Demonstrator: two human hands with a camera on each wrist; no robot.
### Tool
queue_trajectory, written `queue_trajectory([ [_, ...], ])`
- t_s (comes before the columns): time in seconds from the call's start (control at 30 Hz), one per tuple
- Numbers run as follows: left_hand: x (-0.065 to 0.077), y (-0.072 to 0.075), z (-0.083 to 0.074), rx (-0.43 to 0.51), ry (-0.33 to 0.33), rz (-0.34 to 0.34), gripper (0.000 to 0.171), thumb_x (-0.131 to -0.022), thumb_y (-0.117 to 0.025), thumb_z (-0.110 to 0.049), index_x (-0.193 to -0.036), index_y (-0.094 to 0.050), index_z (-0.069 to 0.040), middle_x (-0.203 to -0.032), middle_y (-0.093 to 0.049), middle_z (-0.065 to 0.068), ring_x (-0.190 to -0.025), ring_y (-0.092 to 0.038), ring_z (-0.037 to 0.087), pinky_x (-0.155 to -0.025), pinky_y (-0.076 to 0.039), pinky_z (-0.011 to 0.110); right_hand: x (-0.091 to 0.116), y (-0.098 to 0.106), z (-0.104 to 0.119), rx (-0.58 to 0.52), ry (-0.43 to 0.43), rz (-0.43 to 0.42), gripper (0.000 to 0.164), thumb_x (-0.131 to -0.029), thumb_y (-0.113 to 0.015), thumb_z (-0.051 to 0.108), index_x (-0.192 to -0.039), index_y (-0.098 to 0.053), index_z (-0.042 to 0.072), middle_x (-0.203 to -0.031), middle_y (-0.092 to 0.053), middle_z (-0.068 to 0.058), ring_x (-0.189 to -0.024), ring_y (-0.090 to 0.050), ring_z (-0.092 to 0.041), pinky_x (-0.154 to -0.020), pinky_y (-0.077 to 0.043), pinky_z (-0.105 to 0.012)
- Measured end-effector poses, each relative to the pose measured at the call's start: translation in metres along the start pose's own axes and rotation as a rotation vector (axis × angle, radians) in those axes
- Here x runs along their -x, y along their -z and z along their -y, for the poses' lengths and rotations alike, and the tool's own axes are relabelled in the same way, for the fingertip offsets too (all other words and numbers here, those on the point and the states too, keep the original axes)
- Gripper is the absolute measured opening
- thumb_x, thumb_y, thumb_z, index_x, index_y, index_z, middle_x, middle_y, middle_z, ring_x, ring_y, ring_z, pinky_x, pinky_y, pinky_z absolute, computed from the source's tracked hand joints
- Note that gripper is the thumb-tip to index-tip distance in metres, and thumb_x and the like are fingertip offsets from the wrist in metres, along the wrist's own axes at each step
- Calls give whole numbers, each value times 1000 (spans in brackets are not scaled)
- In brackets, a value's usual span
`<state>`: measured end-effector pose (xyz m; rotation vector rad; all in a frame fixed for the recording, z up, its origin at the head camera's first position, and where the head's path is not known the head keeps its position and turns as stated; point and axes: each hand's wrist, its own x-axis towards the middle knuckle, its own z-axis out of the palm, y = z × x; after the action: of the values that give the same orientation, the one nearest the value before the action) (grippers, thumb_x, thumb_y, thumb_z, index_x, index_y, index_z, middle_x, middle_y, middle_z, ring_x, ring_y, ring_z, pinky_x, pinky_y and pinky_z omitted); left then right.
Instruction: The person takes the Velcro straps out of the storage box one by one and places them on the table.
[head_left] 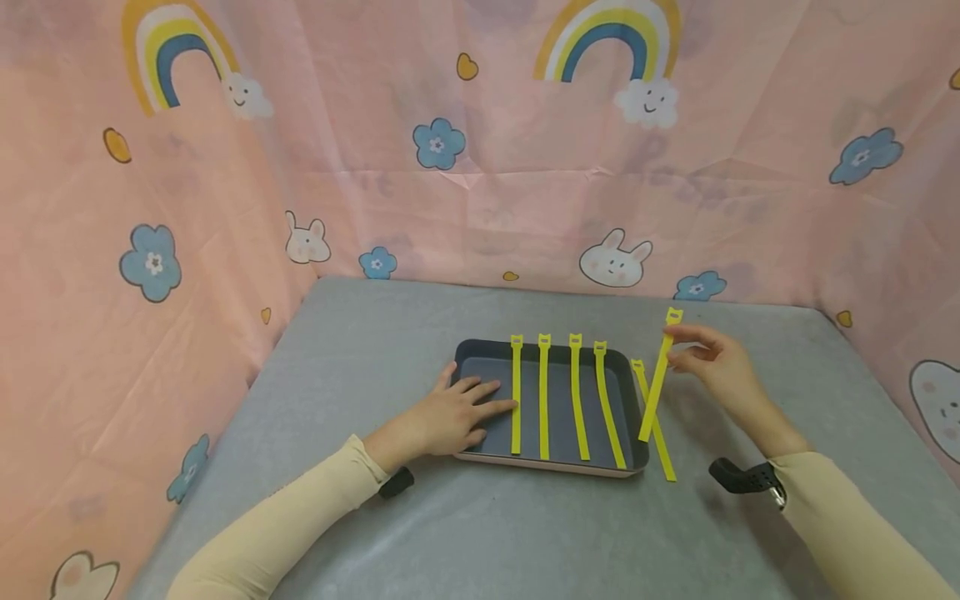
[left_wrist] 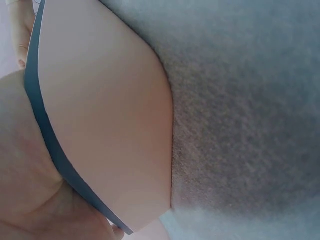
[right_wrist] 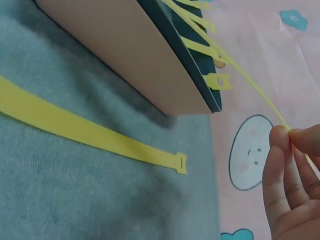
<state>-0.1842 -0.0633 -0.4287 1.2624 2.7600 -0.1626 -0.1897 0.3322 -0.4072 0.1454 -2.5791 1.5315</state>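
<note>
Currently, one shallow tray (head_left: 561, 417), dark inside and pinkish outside, sits on a grey cloth-covered table (head_left: 450, 542). Four yellow straps (head_left: 544, 400) lie across it from far to near, side by side, slotted heads resting over the far rim, plain tails at or close to the near rim; the right-hand pair slant a little. Left hand (head_left: 457, 421) lies palm down over the tray's left end, fingers spread and fairly straight, index fingertip at the left-most strap; nothing gripped. Left wrist view: palm against the dark rim. Right hand (head_left: 712, 367) is up off the table, right of the tray, thumb and forefinger closed in a pinch on another yellow strap (head_left: 657, 383) just below its slotted head; tail slopes down and left toward the tray's right rim. Cannot tell whether that tail touches anything. Beneath, a loose strap (head_left: 663, 450) lies flat on the cloth just right of the tray, head far, tail near and angled right; from the head camera the held one crosses in front of it. Both arms: cream sleeves (head_left: 285, 525), black wristbands (head_left: 738, 477). Behind and at the sides, pink curtain (head_left: 360, 100) printed with rainbows, rabbits, blue flowers.
</note>
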Motion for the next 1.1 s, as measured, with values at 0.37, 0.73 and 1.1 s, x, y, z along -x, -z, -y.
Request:
queue_trajectory([
  [0.37, 0, -1, 0, 6, 4, 14, 56, -98, -45, -39, -149, -23, -39, -157, -28, 0, -141, -36, 26, -115, -13, 62, 0, 10, -12, -120, -21, -29, 34, -90, -63, 13, -123, -60, 9, -104, -59, 13, -81, -64, 4, -68, -55, -18],
  [0.73, -1, -2, 1, 9, 7, 4, 56, -97, -45, -38, -148, -23, -40, -157, -28, 0, -140, -36, 26, -115, -13, 62, -1, 20, -11, -40, -67, -98, 34, -91, -62, 18, -124, -58, 10, -101, -58, 17, -80, -62, 5, -69, -54, -15],
  [1.1, -1, -1, 1, -6, 0, -2, 57, -97, -46, -41, -149, -23, -40, -156, -29, 0, -140, -36, 26, -115, -15, 62, 0, 29, -22, 149, -132, -41, 39, -93, -60, 25, -127, -56, 7, -102, -55, 23, -83, -58, 7, -70, -54, -18],
])
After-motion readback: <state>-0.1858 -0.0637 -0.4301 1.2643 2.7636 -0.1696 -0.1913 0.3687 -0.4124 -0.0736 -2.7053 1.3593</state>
